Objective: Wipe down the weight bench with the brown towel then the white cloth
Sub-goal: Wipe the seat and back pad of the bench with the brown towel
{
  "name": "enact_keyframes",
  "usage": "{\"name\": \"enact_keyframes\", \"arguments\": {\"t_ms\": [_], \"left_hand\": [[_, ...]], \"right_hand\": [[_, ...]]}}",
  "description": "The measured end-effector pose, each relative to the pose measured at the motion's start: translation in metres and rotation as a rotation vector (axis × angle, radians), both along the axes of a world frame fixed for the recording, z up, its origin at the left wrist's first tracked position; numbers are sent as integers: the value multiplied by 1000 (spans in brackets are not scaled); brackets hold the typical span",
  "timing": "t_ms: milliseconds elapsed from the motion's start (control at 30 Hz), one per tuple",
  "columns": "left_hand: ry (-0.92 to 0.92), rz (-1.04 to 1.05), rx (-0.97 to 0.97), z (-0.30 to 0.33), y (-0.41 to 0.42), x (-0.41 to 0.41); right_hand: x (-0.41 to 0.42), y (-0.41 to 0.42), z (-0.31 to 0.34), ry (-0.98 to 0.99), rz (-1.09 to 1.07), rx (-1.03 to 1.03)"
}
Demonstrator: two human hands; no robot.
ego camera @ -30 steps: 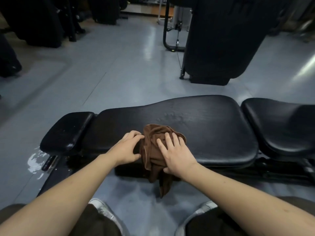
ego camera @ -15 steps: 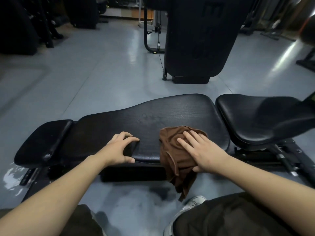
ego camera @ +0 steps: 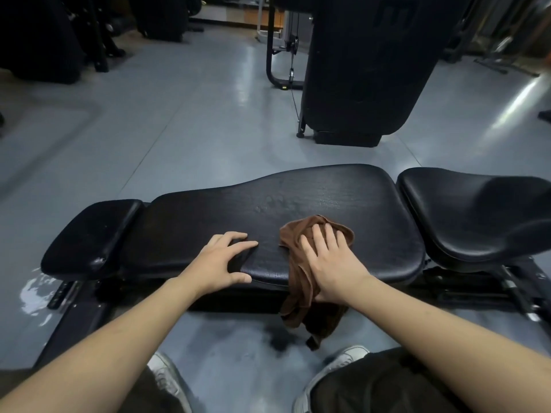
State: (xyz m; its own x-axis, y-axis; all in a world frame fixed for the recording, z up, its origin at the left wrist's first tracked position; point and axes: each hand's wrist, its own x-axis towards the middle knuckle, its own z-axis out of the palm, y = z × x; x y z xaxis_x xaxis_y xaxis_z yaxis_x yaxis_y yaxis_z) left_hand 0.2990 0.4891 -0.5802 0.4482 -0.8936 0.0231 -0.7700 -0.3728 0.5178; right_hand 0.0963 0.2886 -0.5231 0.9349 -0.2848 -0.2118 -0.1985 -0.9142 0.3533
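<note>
The black padded weight bench point(ego camera: 298, 198) stretches across the view in front of me, with water droplets on its middle pad. The crumpled brown towel point(ego camera: 293, 248) lies on the near edge of that pad, and part of it hangs down over the side. My right hand point(ego camera: 331, 263) presses flat on the towel, fingers spread. My left hand point(ego camera: 222, 259) rests on the pad's near edge to the left of the towel, fingers curled over the rim, holding nothing else. No white cloth is in view.
A separate seat pad point(ego camera: 477, 213) sits at the right and a small head pad point(ego camera: 89, 234) at the left. A wet patch point(ego camera: 32, 293) shines on the grey floor at the left. A tall black gym machine point(ego camera: 363, 70) stands beyond the bench. My shoes point(ego camera: 343, 357) are below.
My right hand has slid the brown towel to the right along the bench pad, away from my left hand. My left hand has stayed gripping the near edge.
</note>
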Motion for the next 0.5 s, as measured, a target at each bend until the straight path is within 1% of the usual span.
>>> {"name": "enact_keyframes", "arguments": {"t_ms": [300,500], "left_hand": [[-11,-1,-12,0,-3,5],[62,45,-42,5,-2,4]], "right_hand": [[50,45,-23,-111,51,102],[79,64,-38,-159,59,142]]}}
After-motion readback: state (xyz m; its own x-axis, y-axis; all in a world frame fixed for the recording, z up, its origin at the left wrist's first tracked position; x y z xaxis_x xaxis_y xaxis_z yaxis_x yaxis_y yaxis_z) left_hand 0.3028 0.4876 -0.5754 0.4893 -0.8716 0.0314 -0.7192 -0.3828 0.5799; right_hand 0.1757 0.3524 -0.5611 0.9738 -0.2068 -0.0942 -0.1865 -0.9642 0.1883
